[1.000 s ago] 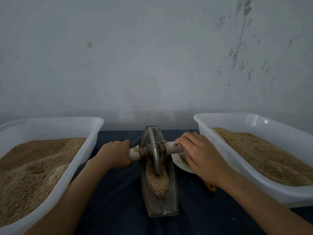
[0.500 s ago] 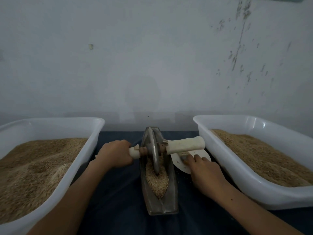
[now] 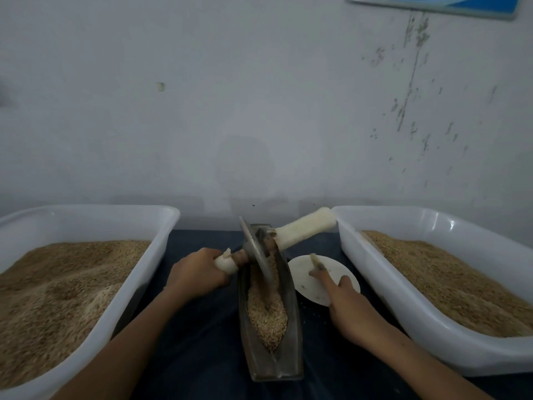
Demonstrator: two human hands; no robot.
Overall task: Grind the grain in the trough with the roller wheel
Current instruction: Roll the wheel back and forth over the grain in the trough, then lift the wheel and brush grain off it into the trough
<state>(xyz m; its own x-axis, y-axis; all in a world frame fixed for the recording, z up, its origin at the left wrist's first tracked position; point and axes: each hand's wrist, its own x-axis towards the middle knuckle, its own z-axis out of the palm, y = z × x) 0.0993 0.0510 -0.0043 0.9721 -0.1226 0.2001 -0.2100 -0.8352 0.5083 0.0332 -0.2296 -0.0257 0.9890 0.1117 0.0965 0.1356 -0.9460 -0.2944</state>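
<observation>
The metal trough (image 3: 291, 339) lies lengthwise on the dark cloth and holds a heap of grain (image 3: 266, 316). The roller wheel (image 3: 255, 252) stands tilted in its far half. My left hand (image 3: 199, 274) grips the wheel's left handle. The white right handle (image 3: 305, 230) is free and slants up toward the right tub. My right hand (image 3: 343, 298) rests on a small white plate (image 3: 310, 293) right of the trough. Its fairly straight fingers touch a small pale-tipped tool (image 3: 315, 261) lying there, and the thumb stays apart.
Two large white plastic tubs of grain flank the trough, the left tub (image 3: 135, 284) and the right tub (image 3: 403, 307). A pale wall stands close behind them. Narrow strips of dark cloth (image 3: 202, 342) separate the trough from each tub.
My right hand let go of the right handle and dropped onto the white plate. The wheel tipped, its right handle rising toward the right tub. My left hand kept its grip.
</observation>
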